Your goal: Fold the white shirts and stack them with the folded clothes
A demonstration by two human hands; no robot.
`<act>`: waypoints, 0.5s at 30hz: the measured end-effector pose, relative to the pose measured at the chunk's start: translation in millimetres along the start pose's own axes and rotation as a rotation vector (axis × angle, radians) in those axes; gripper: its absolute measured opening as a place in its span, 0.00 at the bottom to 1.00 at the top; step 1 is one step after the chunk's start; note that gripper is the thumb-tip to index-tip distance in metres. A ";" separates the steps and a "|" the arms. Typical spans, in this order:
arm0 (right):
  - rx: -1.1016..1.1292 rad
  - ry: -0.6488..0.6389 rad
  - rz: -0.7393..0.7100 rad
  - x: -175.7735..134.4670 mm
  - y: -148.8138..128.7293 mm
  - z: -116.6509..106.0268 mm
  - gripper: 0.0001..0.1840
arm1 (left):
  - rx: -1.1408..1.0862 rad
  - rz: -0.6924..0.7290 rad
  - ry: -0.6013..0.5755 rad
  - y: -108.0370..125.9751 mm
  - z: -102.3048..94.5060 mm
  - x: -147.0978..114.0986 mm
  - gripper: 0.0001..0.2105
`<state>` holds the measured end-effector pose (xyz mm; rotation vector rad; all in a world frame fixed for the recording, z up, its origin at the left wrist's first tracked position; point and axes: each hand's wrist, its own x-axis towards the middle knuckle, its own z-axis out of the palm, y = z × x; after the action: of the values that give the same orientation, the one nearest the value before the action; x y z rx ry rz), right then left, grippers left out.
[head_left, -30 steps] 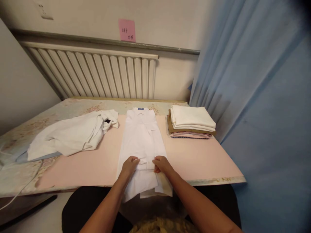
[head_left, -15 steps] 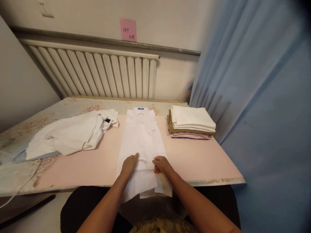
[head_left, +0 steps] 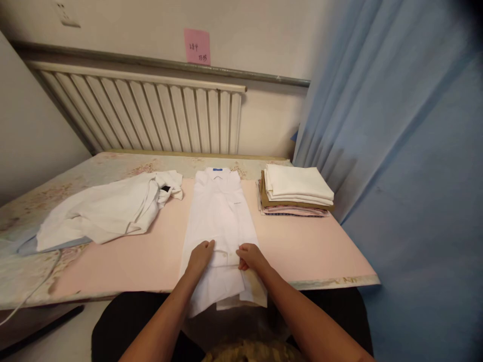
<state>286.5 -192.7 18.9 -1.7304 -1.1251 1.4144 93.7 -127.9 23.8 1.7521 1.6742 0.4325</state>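
A white button-up shirt lies lengthwise on the table, its collar with a blue label at the far end and its sides folded in. Its lower end hangs over the near table edge. My left hand is closed on the shirt's left side, thumb on top and fingers hidden beneath the cloth. Opposite it, my right hand pinches the fabric at the right side with curled fingers. Between the hands a crosswise fold and small buttons show.
The table has a pink cover over floral cloth. Left lies a crumpled white garment beside a white cord. A stack of folded cloths stands right, near a blue curtain. Behind is a radiator.
The view has shifted very slightly. Both hands keep their hold on the shirt at nearly the same spot, and the shirt looks the same.
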 end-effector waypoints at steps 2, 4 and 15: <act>-0.001 -0.001 -0.002 -0.1 0.1 0.3 0.06 | -0.019 0.026 0.014 0.5 -0.7 -6.1 0.16; -0.003 0.001 -0.004 -0.6 -0.4 0.5 0.06 | -0.042 0.073 0.027 1.4 -1.6 -12.8 0.15; 0.006 -0.004 -0.023 -4.2 -2.3 -0.7 0.04 | -0.116 0.252 -0.107 4.0 -1.5 -23.2 0.06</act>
<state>286.4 -195.4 22.8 -1.7063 -1.1384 1.4072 92.9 -149.8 32.3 1.8717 1.3337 0.5277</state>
